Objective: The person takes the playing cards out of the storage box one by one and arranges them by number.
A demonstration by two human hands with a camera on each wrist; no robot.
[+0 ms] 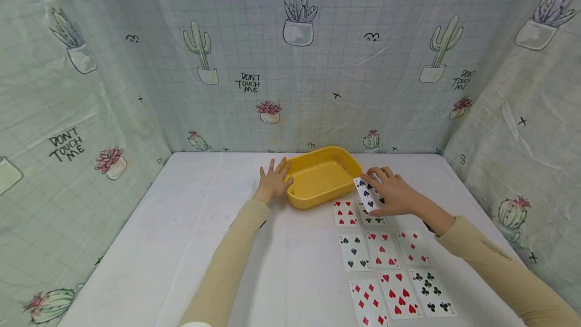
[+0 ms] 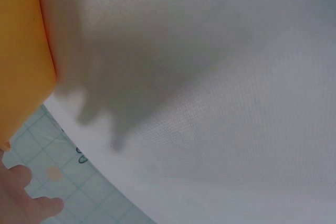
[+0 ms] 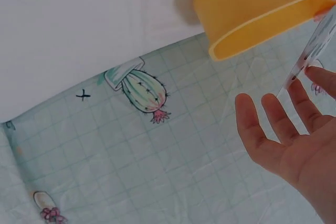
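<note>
My left hand (image 1: 272,181), fingers spread and straight, rests against the left end of a yellow plastic tray (image 1: 313,202). In the left wrist view only some fingers (image 2: 44,207) show, beside the tray's wall (image 2: 23,40). To the right of the tray, my right hand (image 1: 394,197) pinches a white playing card (image 1: 367,195) of spades, marked 7, between thumb and fingers. It is tilted up close to the tray's right corner and partly covers a clubs card (image 1: 373,220). In the right wrist view the held card (image 3: 317,40) appears nearly edge-on.
Face-up cards lie in rows on the white table (image 1: 204,226): a hearts card (image 1: 345,213) by the tray, then a 5 of spades (image 1: 354,253), 5 of hearts (image 1: 383,250) and 5 of diamonds (image 1: 414,248). Several 7s, including hearts (image 1: 400,294), lie nearest. Patterned cloth (image 1: 336,64) surrounds the table.
</note>
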